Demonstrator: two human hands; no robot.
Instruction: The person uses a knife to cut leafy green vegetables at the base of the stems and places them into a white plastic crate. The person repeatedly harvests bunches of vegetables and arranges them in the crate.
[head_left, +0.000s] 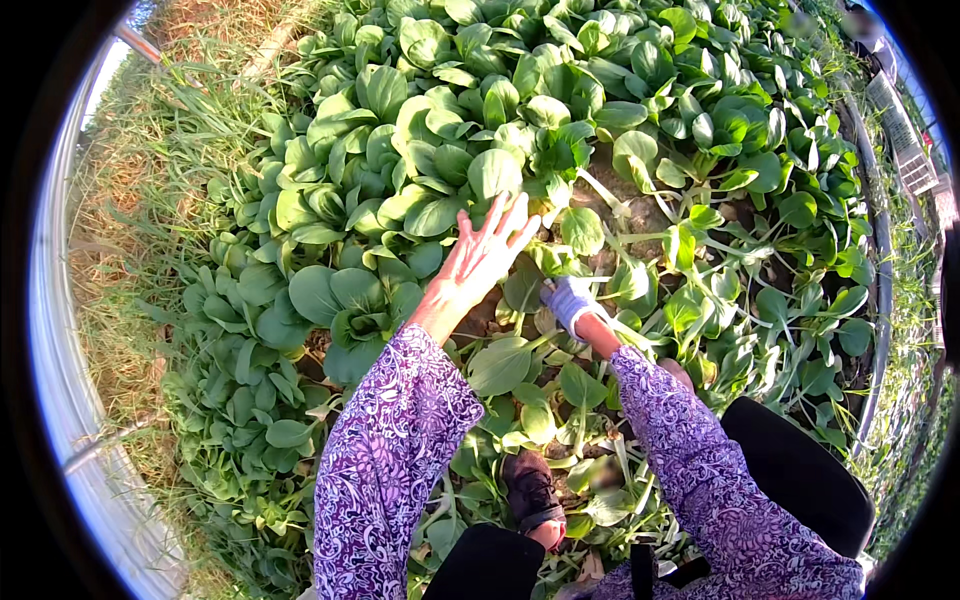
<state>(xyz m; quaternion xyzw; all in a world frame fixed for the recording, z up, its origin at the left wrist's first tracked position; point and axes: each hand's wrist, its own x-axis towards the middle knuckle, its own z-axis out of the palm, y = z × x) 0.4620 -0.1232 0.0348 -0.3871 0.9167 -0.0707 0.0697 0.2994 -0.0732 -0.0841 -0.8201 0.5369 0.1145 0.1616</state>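
Observation:
My left hand (487, 251) is bare, with its fingers spread apart over the leaves of a bok choy plant (495, 176). It grips nothing. Lower and to the right, my right hand (574, 304) wears a light purple-white glove and reaches down among the stems. Its fingers point towards the base of the plants. Leaves and shade hide whether anything is in that hand. Loose bok choy leaves (501, 366) lie on the soil just below both hands. Cut or fallen pale stems (604, 191) show on the bare soil ahead of my right hand.
Dense standing bok choy (360, 150) fills the ground ahead and left. Dry grass (127, 225) and plastic sheeting (105, 480) border the left side. A dark hose (877, 247) runs along the right, beyond which sit pale crates (900, 131). My shoe (531, 487) stands among leaves.

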